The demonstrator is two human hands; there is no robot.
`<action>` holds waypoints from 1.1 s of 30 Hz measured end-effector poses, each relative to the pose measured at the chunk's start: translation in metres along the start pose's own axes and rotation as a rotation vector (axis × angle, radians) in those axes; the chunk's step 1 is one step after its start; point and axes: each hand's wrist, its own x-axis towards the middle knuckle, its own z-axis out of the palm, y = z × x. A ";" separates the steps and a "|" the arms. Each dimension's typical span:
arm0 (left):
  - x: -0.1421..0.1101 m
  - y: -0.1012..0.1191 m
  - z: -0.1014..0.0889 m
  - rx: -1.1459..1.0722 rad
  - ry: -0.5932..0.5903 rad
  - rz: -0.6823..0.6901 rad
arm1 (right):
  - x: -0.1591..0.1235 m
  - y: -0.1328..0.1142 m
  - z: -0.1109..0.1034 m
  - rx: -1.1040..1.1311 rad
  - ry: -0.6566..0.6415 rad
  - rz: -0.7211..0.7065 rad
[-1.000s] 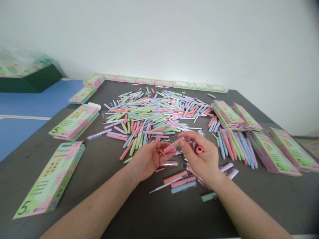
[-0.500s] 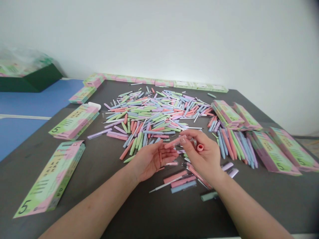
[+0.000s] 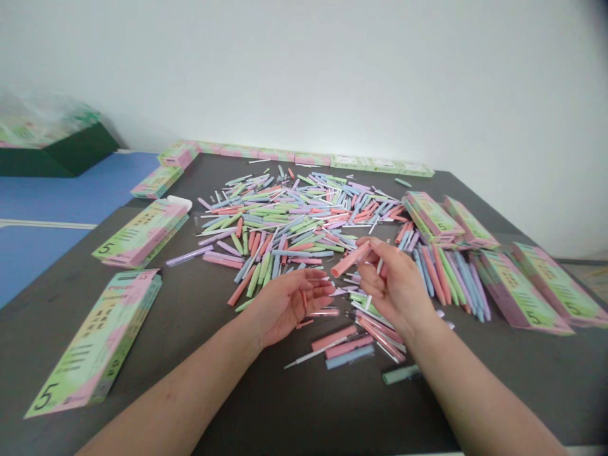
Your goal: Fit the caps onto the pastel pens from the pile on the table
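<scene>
Dark tabletop, with a loose heap of pens in pink, green, blue and purple. Behind the heap, a row of small boxes, end to end. Left of the heap, pink-and-green cartons, lying flat. Right of the heap, a line of pens side by side, with more cartons around. In front of the heap, pink tubes, a blue tube, a white refill and a dull green tube.

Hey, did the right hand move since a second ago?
Yes. The right hand, holding a pink barrel, went right and slightly up the picture, nearer the lined-up pens.
</scene>
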 end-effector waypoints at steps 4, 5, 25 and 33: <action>-0.001 -0.001 -0.002 0.082 0.066 0.086 | 0.000 -0.006 0.000 0.266 -0.070 0.233; -0.001 -0.002 -0.002 0.097 0.070 0.093 | -0.001 -0.006 0.000 0.298 -0.092 0.269; -0.003 0.000 -0.003 0.193 -0.057 0.314 | -0.010 -0.008 0.001 0.374 -0.322 0.354; -0.008 0.005 -0.003 0.265 -0.041 0.627 | -0.010 -0.008 0.001 0.374 -0.323 0.356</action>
